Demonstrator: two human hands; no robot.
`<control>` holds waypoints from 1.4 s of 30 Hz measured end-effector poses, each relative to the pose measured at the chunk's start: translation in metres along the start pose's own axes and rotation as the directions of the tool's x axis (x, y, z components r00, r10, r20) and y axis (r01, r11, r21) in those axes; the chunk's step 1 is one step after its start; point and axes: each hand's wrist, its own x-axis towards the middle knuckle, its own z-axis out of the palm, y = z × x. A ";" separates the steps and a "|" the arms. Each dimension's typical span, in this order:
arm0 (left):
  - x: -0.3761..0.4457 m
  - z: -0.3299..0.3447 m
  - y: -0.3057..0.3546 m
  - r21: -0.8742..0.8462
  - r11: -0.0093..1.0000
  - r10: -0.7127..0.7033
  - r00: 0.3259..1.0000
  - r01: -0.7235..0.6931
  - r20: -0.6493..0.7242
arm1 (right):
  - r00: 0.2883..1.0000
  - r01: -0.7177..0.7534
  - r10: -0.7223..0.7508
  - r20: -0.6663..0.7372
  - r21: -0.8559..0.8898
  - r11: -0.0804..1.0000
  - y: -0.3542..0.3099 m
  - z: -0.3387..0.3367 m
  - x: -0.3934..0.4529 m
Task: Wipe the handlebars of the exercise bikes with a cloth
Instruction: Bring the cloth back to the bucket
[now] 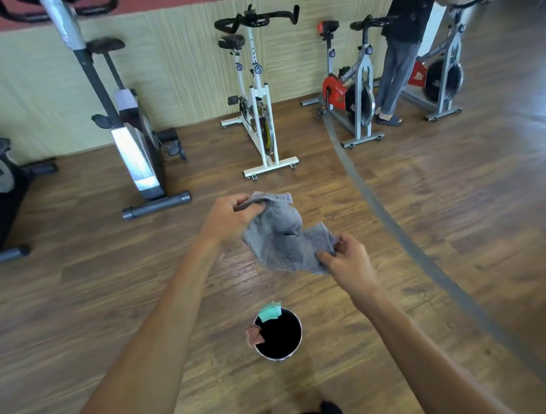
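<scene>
Several exercise bikes line the far wall; the white bike point(257, 92) stands straight ahead of my hands, well apart from them. Its handlebars point(256, 20) run left to right across my view, so the wipe should travel along that axis. A red bike point(348, 89) sits farther right, beside another person point(402, 47). Near me, a dark bucket point(277, 333) rests on the wooden floor point(451, 200) with cloths draped on its rim. I hold the grey cloth point(282, 240) stretched between both hands. My left hand point(232, 217) pinches its far upper corner; my right hand point(348, 263) pinches its near edge. I judge the left hand nearer the handlebars. No wiping has begun.
</scene>
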 end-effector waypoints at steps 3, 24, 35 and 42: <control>-0.006 0.001 0.003 -0.240 0.970 -0.034 0.999 0.034 0.001 | 0.976 -0.182 0.182 0.120 -0.014 0.983 0.020 -0.002 -0.003; -0.015 -0.005 -0.015 0.276 0.961 -0.084 0.910 -0.035 0.407 | 0.893 0.082 -0.203 0.401 0.298 0.951 -0.025 0.020 -0.001; -0.068 0.067 -0.201 -0.172 0.871 -0.434 0.884 0.461 0.172 | 0.935 -0.086 0.085 0.344 -0.012 0.996 0.105 0.026 -0.011; -0.063 0.153 -0.361 -0.293 0.760 -0.539 0.815 0.580 0.214 | 0.950 -0.190 0.209 0.230 -0.103 0.976 0.283 0.064 0.025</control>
